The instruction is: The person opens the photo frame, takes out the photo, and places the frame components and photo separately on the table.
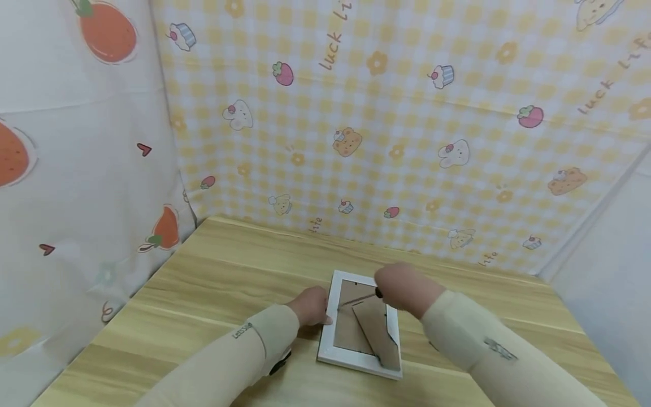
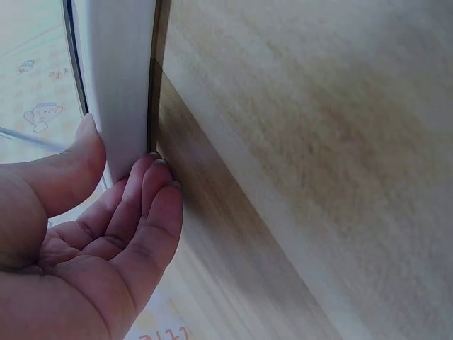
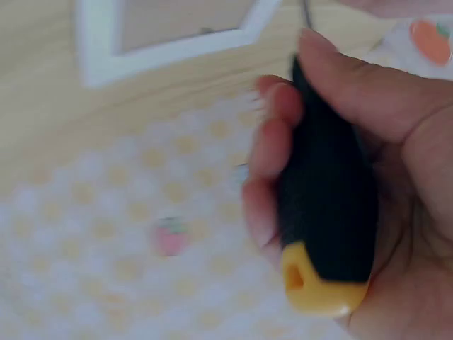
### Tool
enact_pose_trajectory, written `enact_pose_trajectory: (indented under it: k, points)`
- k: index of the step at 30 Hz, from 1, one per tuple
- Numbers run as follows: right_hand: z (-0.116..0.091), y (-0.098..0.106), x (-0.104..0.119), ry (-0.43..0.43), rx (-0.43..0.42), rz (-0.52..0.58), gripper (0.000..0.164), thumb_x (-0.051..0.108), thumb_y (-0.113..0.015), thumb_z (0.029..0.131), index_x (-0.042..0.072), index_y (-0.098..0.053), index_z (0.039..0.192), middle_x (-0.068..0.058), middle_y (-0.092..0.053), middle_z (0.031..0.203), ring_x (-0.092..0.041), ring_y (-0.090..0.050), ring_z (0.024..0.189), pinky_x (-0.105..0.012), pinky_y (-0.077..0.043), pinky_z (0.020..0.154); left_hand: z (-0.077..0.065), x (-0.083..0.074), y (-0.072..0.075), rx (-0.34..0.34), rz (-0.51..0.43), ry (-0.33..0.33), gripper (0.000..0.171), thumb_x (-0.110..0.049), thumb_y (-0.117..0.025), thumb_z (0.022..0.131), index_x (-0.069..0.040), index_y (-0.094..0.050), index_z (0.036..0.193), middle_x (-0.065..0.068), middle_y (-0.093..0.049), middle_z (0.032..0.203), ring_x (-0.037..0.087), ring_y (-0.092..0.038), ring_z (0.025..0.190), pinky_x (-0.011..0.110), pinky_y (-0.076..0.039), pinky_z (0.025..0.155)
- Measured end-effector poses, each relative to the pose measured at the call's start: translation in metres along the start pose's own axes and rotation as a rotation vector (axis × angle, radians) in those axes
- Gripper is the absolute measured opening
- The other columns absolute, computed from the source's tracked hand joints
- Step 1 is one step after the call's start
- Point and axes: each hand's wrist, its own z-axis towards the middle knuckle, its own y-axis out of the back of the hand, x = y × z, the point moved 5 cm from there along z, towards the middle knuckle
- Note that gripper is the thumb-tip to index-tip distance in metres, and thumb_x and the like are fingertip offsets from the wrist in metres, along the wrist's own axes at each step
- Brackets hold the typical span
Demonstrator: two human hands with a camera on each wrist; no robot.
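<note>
A white picture frame point(image 1: 351, 360) lies face down on the wooden table, its brown backing board point(image 1: 347, 332) and fold-out stand point(image 1: 374, 325) showing. My left hand point(image 1: 312, 306) grips the frame's left side, thumb on top. In the left wrist view the curled fingers point(image 2: 159, 205) meet the outer edge of the white frame bar point(image 2: 124, 78). My right hand point(image 1: 407, 288) is above the frame's right side, holding a screwdriver point(image 3: 329, 191) with a black and yellow handle. Its thin shaft point(image 1: 356, 300) slants across the backing, the tip at the inner left edge.
Small dark tabs point(image 1: 356, 283) sit along the frame's inner edge. The wood-grain table point(image 1: 218, 271) extends on both sides. A yellow checked cloth point(image 1: 315, 113) hangs behind it, and a white printed cloth point(image 1: 76, 169) hangs at the left.
</note>
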Motion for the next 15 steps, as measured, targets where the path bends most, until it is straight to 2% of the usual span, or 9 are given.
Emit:
enact_pose_trajectory:
  k: [3, 7, 10, 15]
  points:
    - [-0.011, -0.021, -0.023, -0.061, -0.053, 0.166, 0.017, 0.009, -0.074, 0.083, 0.007, -0.06, 0.073, 0.001, -0.058, 0.068, -0.013, -0.05, 0.063, -0.034, -0.048, 0.064, -0.001, 0.001, 0.0, -0.011, -0.01, -0.006, 0.03, -0.006, -0.08, 0.076, -0.003, -0.052, 0.068, 0.001, -0.049, 0.065, 0.013, -0.044, 0.061, 0.027, -0.04, 0.057]
    - [-0.023, -0.058, -0.044, -0.162, -0.125, 0.369, 0.018, 0.008, -0.07, 0.087, 0.008, -0.058, 0.073, 0.002, -0.05, 0.064, -0.014, -0.043, 0.059, -0.031, -0.039, 0.057, -0.001, 0.003, -0.001, -0.018, -0.038, -0.008, 0.03, -0.006, -0.08, 0.076, -0.004, -0.051, 0.068, 0.001, -0.048, 0.065, 0.014, -0.044, 0.061, 0.026, -0.039, 0.057]
    - [-0.029, -0.083, -0.052, -0.211, -0.197, 0.475, 0.016, 0.007, -0.068, 0.087, 0.007, -0.058, 0.075, 0.002, -0.047, 0.063, -0.013, -0.041, 0.057, -0.029, -0.036, 0.055, -0.001, 0.004, -0.003, -0.02, -0.055, -0.017, 0.03, -0.005, -0.08, 0.077, -0.004, -0.051, 0.068, 0.001, -0.049, 0.065, 0.014, -0.045, 0.062, 0.027, -0.04, 0.057]
    - [-0.036, -0.109, -0.059, -0.285, -0.28, 0.572, 0.006, 0.002, -0.069, 0.084, 0.004, -0.063, 0.085, 0.0, -0.055, 0.07, -0.014, -0.047, 0.063, -0.031, -0.042, 0.058, 0.0, 0.003, -0.005, -0.025, -0.063, -0.034, 0.029, -0.005, -0.079, 0.076, -0.004, -0.051, 0.07, 0.002, -0.05, 0.066, 0.015, -0.045, 0.063, 0.028, -0.04, 0.058]
